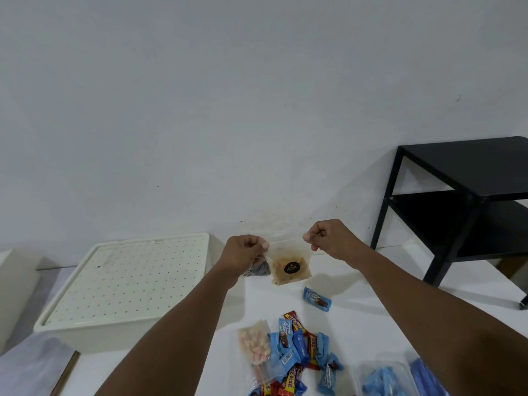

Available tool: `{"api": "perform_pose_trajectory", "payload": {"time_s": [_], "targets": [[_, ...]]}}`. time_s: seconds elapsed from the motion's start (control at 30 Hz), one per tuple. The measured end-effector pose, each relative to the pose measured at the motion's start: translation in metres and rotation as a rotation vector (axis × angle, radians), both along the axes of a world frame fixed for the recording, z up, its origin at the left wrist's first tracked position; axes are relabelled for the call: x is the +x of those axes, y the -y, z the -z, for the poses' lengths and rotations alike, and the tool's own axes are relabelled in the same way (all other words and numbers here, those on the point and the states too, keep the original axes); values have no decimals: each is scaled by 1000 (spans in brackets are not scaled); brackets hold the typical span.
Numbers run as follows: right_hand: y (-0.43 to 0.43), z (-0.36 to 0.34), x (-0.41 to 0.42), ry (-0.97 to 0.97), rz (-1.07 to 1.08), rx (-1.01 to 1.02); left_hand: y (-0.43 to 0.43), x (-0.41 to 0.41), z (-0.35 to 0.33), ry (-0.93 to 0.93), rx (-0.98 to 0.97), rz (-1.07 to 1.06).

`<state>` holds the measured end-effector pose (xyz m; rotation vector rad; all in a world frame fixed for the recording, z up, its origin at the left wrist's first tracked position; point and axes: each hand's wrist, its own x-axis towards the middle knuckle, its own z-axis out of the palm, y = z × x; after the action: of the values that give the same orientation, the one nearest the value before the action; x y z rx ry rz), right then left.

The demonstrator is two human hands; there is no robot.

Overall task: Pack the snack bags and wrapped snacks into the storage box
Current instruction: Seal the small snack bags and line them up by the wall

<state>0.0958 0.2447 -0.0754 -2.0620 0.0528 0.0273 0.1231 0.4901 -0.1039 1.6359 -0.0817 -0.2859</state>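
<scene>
White table point(371, 324) under wrapped snacks point(300, 350)

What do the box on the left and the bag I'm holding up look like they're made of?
The box looks like matte cream plastic with moulded rounded edges. The bag, pinched by left hand and right hand, seems clear glossy plastic film; its contents show through.

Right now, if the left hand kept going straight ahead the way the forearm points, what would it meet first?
Likely the white wall. The left hand, pinching one top corner of the clear snack bag, points up and away past the table edge; nothing else shows in that line, though depth is unclear.
</scene>
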Motion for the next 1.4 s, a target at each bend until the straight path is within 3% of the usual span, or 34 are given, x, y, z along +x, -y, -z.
{"api": "perform_pose_trajectory", "payload": {"time_s": [0.27, 0.4, 0.67, 1.0, 1.3, 1.4], "targets": [[-7, -5, -9, -34, -106, 113, 4, -5, -13, 75, 78, 19], [-9, -5, -11, 4, -109, 70, 6, -7, -15, 31, 53, 25], [-16, -15, -10, -50, -113, 120, 10, -8, -20, 137, 121, 32], [-17, -17, -10, 4, -116, 44, 10, -12, -23, 33, 51, 90], [-26, -17, -12, -8, -157, 96, 2, -13, -28, 113, 86, 36], [-27, -16, -9, 20, -147, 91, 3, -18, -31, 63, 28, 51]]}}
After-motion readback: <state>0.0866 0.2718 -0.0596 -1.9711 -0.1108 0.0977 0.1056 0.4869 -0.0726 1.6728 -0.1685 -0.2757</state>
